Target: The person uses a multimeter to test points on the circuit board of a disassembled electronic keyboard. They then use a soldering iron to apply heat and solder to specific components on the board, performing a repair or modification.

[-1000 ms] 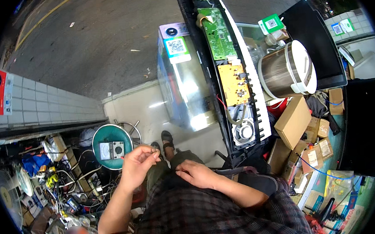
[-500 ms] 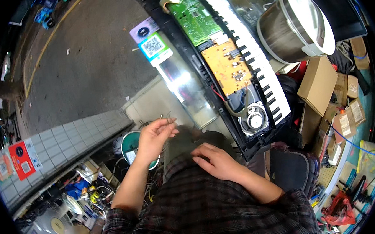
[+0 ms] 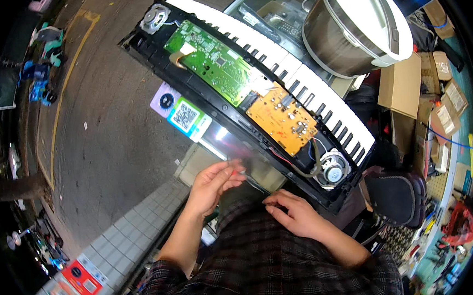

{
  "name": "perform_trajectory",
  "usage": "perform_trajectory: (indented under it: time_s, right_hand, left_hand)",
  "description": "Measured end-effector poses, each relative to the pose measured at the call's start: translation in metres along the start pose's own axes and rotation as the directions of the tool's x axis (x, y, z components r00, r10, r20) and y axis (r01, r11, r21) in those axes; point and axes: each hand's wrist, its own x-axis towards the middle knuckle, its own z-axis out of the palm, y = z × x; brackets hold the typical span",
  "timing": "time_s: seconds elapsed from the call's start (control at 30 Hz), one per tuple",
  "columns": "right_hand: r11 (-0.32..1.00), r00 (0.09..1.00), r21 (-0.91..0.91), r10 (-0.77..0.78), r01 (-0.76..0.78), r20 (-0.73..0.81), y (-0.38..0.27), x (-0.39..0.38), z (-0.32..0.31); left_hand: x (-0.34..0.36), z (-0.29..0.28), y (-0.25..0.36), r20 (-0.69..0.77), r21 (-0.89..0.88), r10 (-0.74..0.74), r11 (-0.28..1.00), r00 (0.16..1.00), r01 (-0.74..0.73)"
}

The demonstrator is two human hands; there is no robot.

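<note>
The electronic keyboard (image 3: 233,104) lies uncovered above the glass case (image 3: 222,140), leaving the left edge of that case exposed; a code card (image 3: 185,118) stands at the case's far left corner. Inside the keyboard housing, a green circuit board (image 3: 214,64) and an orange circuit board (image 3: 284,119) sit in line between the far speaker (image 3: 154,19) and the near speaker (image 3: 334,172). The white keys (image 3: 303,77) run along the right side of the housing. The left hand (image 3: 214,186) is raised over the near end of the glass case, apart from the keyboard, with thumb and fingers in a narrow pinch (whether a thin item is between them cannot be told). The right hand (image 3: 296,213) rests at the front of the plaid shirt (image 3: 266,260), near the keyboard's near end, fingers loosely bent; its palm is hidden, so its contents cannot be told. A rice cooker (image 3: 330,37) stands beyond the keys, on the glass counter (image 3: 249,18).
</note>
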Motion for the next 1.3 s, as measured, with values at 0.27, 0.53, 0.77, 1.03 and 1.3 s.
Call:
perform_trajectory:
  time_s: [0.27,0.53,0.77,1.03,1.3]
  right_hand:
    - [0.999,0.969,0.032,-0.012,0.02,-0.246,-0.059,0.086,0.032]
    - [0.976,0.922,0.193,-0.019,0.101,-0.386,-0.062,0.139,0.04]
    - [0.952,0.804,0.207,-0.064,0.227,-0.591,-0.063,0.185,0.034]
    - [0.99,0.737,0.138,0.079,0.019,-0.671,-0.075,0.204,0.05]
    - [0.992,0.616,0.127,0.102,-0.004,-0.781,-0.11,0.254,0.082]
  left_hand:
    - [0.04,-0.032,0.11,0.297,0.292,-0.054,0.956,0.953,-0.036]
    - [0.062,-0.041,0.153,0.231,0.455,0.02,0.882,0.973,-0.126]
    - [0.08,-0.032,0.173,0.343,0.717,0.203,0.574,0.917,-0.395]
    - [0.153,-0.03,0.224,0.558,0.749,0.422,0.116,0.715,-0.653]
    - [0.19,-0.049,0.252,0.592,0.702,0.393,0.178,0.704,-0.69]
